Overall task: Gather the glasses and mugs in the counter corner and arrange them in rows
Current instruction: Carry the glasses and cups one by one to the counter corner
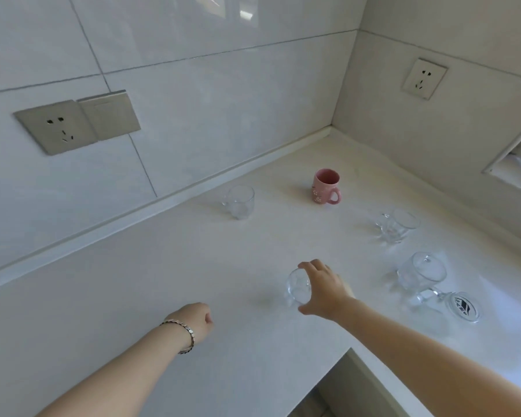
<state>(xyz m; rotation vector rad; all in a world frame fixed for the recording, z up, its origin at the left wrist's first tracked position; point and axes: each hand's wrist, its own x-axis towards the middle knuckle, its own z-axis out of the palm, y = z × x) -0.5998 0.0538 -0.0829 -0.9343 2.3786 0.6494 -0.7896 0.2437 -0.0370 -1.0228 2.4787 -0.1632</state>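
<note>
A small glass (297,285) was clasped by the right hand (325,291), the left hand (196,320) curled empty; it was best lifted upright, not dragged.

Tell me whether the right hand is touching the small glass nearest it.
Touching. The head view shows the right hand with fingers curled over the glass and thumb under it, no gap.

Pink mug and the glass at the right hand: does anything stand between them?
No. The head view shows only bare counter between the pink mug and the glass that the right hand grips.
</note>
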